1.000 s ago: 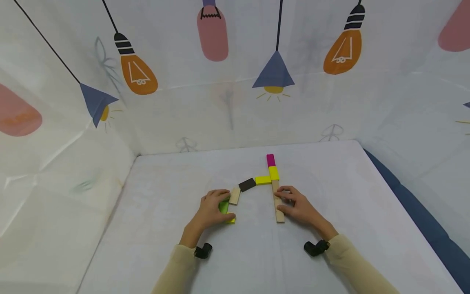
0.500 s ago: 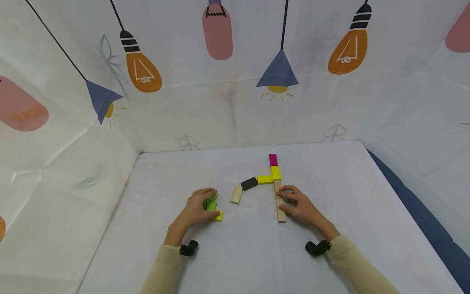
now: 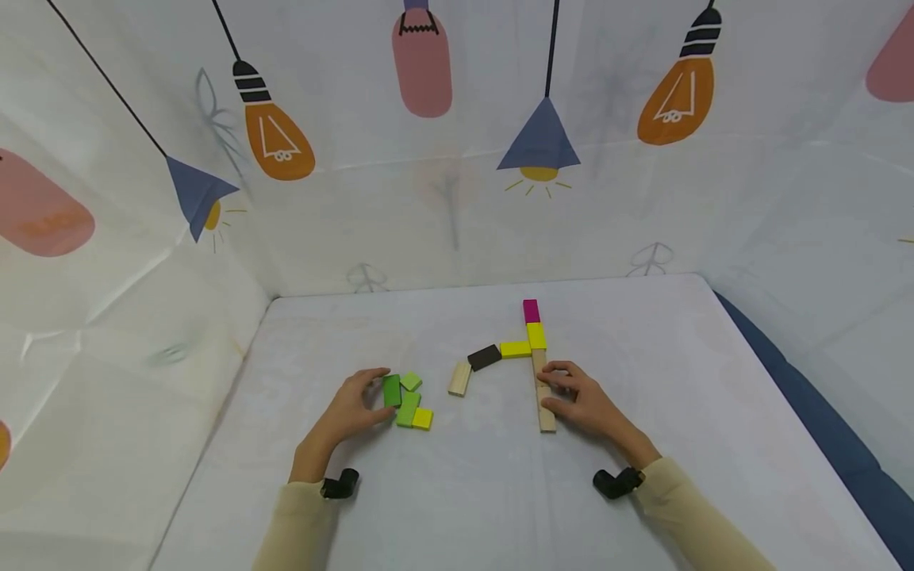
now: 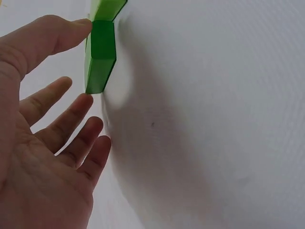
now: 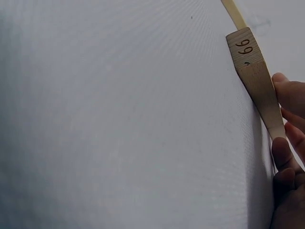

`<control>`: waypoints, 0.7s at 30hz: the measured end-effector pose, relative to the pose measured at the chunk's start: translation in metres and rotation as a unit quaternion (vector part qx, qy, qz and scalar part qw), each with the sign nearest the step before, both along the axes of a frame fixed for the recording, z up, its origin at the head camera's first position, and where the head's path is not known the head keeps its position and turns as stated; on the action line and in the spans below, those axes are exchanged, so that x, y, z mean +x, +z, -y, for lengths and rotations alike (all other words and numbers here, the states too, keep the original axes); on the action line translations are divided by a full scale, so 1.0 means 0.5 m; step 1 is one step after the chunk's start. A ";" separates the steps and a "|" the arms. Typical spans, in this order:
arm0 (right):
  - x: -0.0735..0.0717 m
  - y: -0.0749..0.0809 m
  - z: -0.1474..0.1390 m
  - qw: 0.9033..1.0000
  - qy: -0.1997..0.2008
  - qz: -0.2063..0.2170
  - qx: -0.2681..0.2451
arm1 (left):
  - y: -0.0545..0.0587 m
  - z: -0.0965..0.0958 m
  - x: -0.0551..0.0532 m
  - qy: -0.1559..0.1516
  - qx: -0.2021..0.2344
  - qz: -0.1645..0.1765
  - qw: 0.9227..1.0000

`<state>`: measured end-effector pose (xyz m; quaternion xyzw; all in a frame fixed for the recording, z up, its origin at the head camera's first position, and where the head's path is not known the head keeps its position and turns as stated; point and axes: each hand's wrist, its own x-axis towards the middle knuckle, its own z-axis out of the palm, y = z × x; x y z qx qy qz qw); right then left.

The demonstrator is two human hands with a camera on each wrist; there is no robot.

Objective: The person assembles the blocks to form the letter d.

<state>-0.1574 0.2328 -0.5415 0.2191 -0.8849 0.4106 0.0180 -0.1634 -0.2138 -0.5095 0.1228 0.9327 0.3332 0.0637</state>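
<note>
In the head view my left hand (image 3: 350,408) is at the left edge of a block cluster, fingers spread. Its thumb tip touches the dark green block (image 4: 101,52) in the left wrist view, and a fingertip sits right at the block's other end. Beside that block lie a small light green block (image 3: 411,381), a longer light green block (image 3: 408,410) and a yellow block (image 3: 423,419). My right hand (image 3: 581,400) rests its thumb and fingertips along the right side of two plain wooden blocks (image 3: 547,419) laid end to end; carved marks show on the wood (image 5: 259,86).
Above the wooden column follow a yellow block (image 3: 535,335) and a magenta block (image 3: 531,311). Leftward from it run a yellow block (image 3: 516,350), a dark brown block (image 3: 485,357) and a wooden block (image 3: 460,379). A white cloth (image 3: 457,492) covers the table.
The left hand has moved left with the green and yellow blocks, away from the wooden block, then drawn back so they show uncovered. The right hand stays by the wooden column.
</note>
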 end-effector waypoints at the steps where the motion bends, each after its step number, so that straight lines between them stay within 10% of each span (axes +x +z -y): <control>1: 0.000 0.000 0.000 1.000 0.000 0.000 -0.001 | 0.000 0.001 0.001 -0.001 -0.003 0.004 1.000; 21: 0.000 -0.002 0.000 1.000 -0.004 0.010 -0.010 | -0.011 0.018 -0.006 0.003 0.020 -0.002 1.000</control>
